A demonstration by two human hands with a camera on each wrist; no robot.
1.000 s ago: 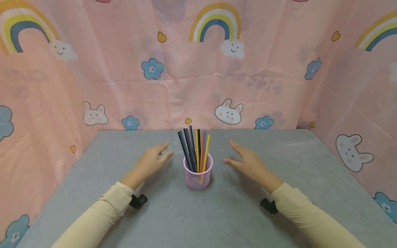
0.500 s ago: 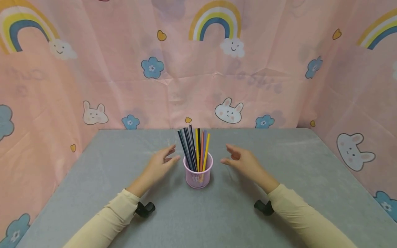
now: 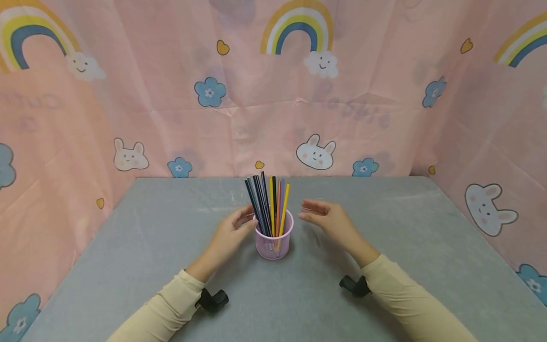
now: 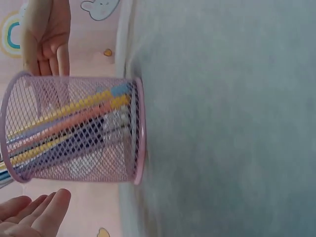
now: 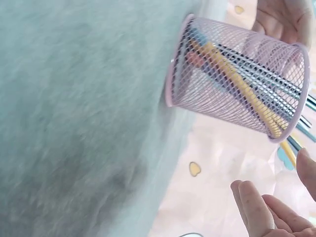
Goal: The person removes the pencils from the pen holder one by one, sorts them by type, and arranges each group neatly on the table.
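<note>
pink mesh cup (image 3: 274,241) of sticks (image 3: 269,204) mid-table; left hand (image 3: 231,235) at its 9 o'clock, right hand (image 3: 331,221) at 3, both relaxed (grasping nothing).

Both arms wear pale cream long sleeves (image 3: 171,308), a black wrist-mounted camera (image 3: 212,300) under each cuff.

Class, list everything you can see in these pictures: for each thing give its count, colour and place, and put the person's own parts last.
Cup: one, pink mesh, upright at mid table.
Sticks: a bunch, dark blue, black, yellow, orange, purple, standing in the cup; count unclear.
Table: one, grey.
Backdrop: pink, with rainbows, bunnies, flowers, behind and beside the table.
Wrist cameras: two, black, under the wrists.
Sleeves: two, cream.
Left hand: open, at the cup's left side.
Right hand: open, just right of the cup, apart.
</note>
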